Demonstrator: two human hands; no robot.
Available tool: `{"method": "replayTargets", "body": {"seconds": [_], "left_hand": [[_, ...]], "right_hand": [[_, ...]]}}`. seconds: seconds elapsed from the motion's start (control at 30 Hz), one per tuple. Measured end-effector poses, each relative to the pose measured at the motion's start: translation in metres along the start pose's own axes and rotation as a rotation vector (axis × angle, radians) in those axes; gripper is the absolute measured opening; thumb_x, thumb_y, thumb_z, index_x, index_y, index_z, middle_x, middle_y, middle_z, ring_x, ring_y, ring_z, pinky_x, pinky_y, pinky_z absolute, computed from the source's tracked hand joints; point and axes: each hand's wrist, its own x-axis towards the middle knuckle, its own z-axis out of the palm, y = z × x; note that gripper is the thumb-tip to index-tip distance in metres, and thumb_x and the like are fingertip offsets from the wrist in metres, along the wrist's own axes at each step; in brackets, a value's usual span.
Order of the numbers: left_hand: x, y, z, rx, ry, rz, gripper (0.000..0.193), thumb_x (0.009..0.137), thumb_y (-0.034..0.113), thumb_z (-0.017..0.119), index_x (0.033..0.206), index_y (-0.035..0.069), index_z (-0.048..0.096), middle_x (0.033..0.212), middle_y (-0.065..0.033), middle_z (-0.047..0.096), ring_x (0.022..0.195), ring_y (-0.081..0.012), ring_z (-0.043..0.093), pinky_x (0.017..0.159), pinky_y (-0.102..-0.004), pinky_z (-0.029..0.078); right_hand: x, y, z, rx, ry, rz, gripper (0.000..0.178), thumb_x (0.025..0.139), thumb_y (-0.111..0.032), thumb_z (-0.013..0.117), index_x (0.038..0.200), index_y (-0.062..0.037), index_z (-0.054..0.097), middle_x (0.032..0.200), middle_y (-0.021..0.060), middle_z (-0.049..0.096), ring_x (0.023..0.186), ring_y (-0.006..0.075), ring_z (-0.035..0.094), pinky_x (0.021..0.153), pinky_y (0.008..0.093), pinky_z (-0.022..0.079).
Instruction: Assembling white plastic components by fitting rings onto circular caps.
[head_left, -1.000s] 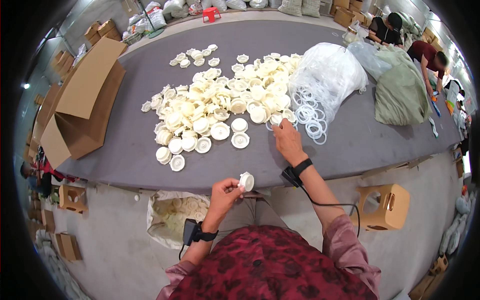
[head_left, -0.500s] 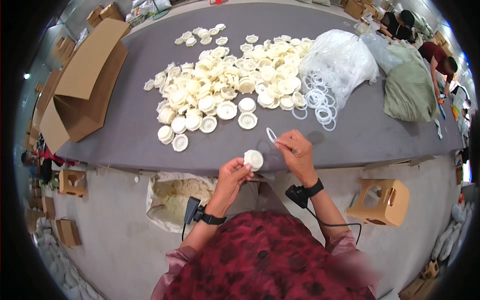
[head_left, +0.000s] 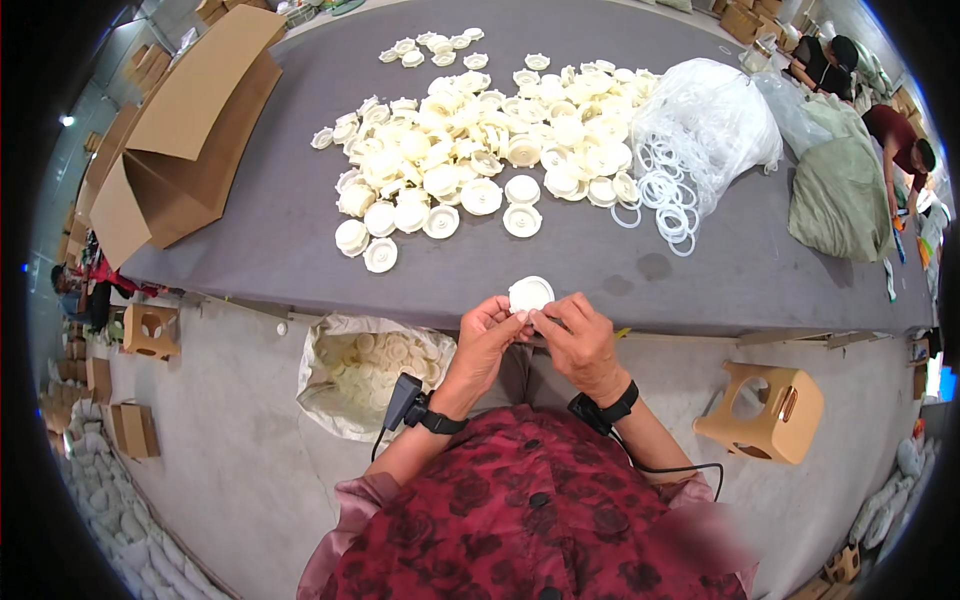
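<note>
Close to the table's front edge, my left hand (head_left: pixel 488 335) pinches a round white plastic cap (head_left: pixel 531 292) between thumb and fingers. My right hand (head_left: pixel 583 340) is closed at the cap's lower right edge, with thumb and fingertips pressed on it. A thin ring cannot be told apart from the cap's rim here. Beyond my hands lies a large heap of cream-white caps (head_left: pixel 440 140), several of them loose at its near side. To the right of the heap, translucent white rings (head_left: pixel 668 195) spill from a clear plastic bag (head_left: pixel 715 115).
An open cardboard box (head_left: pixel 200 130) stands on the grey table (head_left: pixel 290 265) at left. A green-grey sack (head_left: pixel 838 195) lies at right. Below the edge are a white sack of caps (head_left: pixel 330 400) and a tan stool (head_left: pixel 765 412). Two people work at the far right.
My right hand has brought the white ring left to the cap, and both hands now meet there. The view has shifted slightly, so the table's contents appear higher and farther right.
</note>
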Motion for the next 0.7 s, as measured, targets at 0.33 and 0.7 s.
{"method": "replayTargets", "body": {"seconds": [0.33, 0.7], "left_hand": [[-0.009, 0.003, 0.009, -0.059, -0.067, 0.006, 0.015, 0.099, 0.010, 0.060, 0.110, 0.000, 0.060, 0.094, -0.0056, 0.067, 0.080, -0.0105, 0.062, 0.074, -0.0260, 0.050], [-0.021, 0.001, 0.004, -0.115, -0.181, 0.027, 0.013, 0.101, 0.015, 0.057, 0.106, 0.003, 0.059, 0.095, -0.0049, 0.065, 0.081, -0.0112, 0.060, 0.075, -0.0269, 0.049]], "right_hand": [[-0.013, -0.004, 0.006, 0.742, 0.266, 0.676, 0.014, 0.089, 0.002, 0.068, 0.102, 0.0021, 0.070, 0.098, 0.0073, 0.063, 0.081, 0.0131, 0.061, 0.068, 0.0266, 0.053], [-0.022, 0.007, -0.007, 1.213, 0.127, 0.769, 0.021, 0.093, 0.002, 0.064, 0.114, 0.0029, 0.070, 0.102, 0.0063, 0.063, 0.081, 0.0100, 0.063, 0.069, 0.0249, 0.054]]}}
